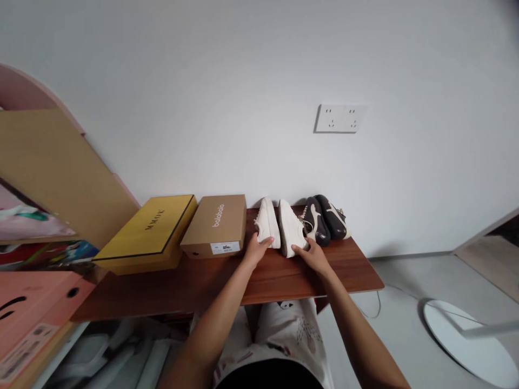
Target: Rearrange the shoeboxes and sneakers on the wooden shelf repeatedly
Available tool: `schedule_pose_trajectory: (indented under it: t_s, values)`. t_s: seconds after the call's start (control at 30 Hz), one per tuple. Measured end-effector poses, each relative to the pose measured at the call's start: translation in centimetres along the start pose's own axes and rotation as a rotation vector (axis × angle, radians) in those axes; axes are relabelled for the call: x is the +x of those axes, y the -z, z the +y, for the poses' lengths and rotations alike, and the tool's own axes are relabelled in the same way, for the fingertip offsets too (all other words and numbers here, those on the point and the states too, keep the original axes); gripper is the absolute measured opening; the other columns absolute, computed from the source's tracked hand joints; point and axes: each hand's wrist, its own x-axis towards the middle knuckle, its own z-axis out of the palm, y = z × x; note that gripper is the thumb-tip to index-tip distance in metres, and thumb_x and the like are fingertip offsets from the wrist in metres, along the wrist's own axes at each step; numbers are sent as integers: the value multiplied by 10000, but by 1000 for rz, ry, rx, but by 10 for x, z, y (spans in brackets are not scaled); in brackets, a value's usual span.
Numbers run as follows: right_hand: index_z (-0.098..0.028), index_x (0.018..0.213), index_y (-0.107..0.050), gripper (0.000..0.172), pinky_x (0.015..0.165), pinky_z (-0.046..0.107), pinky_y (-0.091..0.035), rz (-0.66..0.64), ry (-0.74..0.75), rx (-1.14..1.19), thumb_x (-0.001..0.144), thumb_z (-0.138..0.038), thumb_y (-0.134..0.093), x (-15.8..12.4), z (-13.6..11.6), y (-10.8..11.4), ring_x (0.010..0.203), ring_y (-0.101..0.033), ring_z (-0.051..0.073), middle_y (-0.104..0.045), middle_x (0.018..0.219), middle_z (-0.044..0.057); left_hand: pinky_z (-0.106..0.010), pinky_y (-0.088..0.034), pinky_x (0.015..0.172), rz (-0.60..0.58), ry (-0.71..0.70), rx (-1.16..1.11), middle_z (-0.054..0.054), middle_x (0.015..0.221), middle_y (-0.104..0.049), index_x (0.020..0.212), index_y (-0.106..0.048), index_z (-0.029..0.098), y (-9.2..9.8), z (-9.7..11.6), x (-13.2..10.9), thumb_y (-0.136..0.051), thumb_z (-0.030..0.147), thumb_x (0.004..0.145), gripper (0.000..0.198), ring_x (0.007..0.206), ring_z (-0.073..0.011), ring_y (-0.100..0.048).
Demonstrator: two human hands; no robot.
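Two white sneakers stand side by side on a brown wooden bench top, toes toward the wall. My left hand [258, 248] is closed on the heel of the left white sneaker [268, 219], with the thumb across its back. The heel of the right white sneaker [290, 227] is gripped by my right hand [314, 255]. Right beside that hand sits a pair of dark brown and cream shoes, the nearer dark shoe [318, 229] partly behind my fingers and the farther dark shoe [333, 216] close to the wall.
A brown shoebox [214, 221] and a yellow shoebox [150, 229] lie left of the sneakers on the wooden top [279, 281]. At lower left is a pink box [36, 308]. A wall socket [338, 119] is above; a round white base [466, 340] stands on the floor at right.
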Motion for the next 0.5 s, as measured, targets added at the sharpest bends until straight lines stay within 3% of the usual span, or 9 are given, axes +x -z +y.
schedule_pose_trajectory:
  t_s: [0.13,0.27,0.37,0.5]
  values:
    - [-147,1033,-626,581,796,350,-538,-164,79,123,690,-601,-742,10,-11,3,838,-651,222,-714,900,54,-384,-529,943,-108,-38,-9,-135,1108,-739,1149,-650,135,4,18,1,-809,377,737,503,1068,-284,-683]
    - [-166,985,-610,517,791,336,-516,-216,194,87,715,-589,-735,16,-24,13,827,-614,200,-686,887,31,-377,-533,897,-124,-163,291,-129,1090,-732,1098,-641,139,12,46,1,-766,333,773,398,1020,-282,-685]
    - [-176,973,-610,488,780,326,-497,-249,260,-92,730,-582,-730,18,-37,22,811,-601,196,-665,851,8,-389,-515,899,-165,-238,669,-137,1072,-720,1044,-633,149,18,67,-1,-769,347,771,364,1016,-306,-680]
    - [-196,989,-607,384,736,297,-457,-269,331,-498,805,-520,-698,20,-63,23,792,-622,207,-678,846,29,-406,-482,951,-234,-319,1046,-167,1174,-684,1085,-619,168,18,88,-6,-757,310,790,355,1132,-343,-649]
